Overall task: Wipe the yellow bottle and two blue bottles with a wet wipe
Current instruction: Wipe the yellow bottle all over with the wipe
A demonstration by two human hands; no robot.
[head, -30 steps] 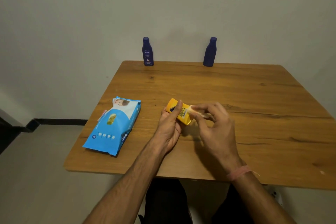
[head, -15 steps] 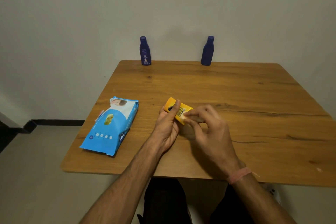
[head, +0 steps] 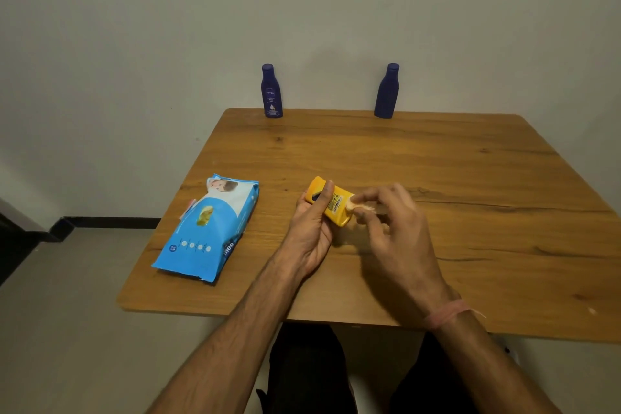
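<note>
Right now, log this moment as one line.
left hand holds yellow bottle | right hand rubs wipe on it | two blue bottles untouched

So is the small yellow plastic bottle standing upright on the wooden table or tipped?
Tipped. The yellow bottle lies slanted in the left hand, off the table, while the right hand presses a white wipe against it.

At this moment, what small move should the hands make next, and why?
Probably draw the wet wipe along the yellow bottle toward its cap. The left hand grips the bottle tilted above the table, and the right hand pinches the wipe only at its lower end.
</note>
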